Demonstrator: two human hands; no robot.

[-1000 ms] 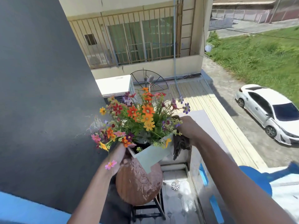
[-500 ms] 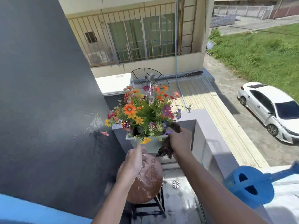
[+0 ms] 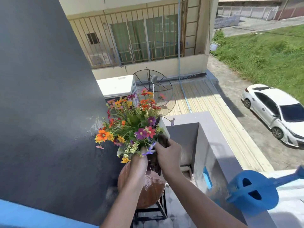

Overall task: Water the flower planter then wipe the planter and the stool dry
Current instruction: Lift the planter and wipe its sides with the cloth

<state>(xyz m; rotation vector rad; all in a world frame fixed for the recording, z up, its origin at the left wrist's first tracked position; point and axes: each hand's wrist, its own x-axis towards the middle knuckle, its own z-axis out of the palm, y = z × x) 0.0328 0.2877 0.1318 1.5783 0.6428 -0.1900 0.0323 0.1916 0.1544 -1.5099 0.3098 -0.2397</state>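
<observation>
The flower planter [image 3: 131, 125], a pale box full of orange, pink and purple flowers, is held above the round brown stool [image 3: 153, 190], whose wet top shows water streaks. My left hand [image 3: 138, 167] grips the planter's near lower edge; most of the box is hidden by blooms and hands. My right hand [image 3: 169, 153] holds a dark brown cloth [image 3: 162, 140] pressed against the planter's right side, with part of the cloth hanging down below the hand.
A blue watering can [image 3: 251, 191] rests on the balcony ledge at the lower right. A dark grey wall [image 3: 41, 96] rises on the left and a grey parapet [image 3: 205, 129] stands right of the planter. Far below lie a roof, a satellite dish and a white car.
The planter has swung from tilted toward me to more upright and moved farther away and right. My left hand shifted to its near edge; my right hand with the cloth came down its right side.
</observation>
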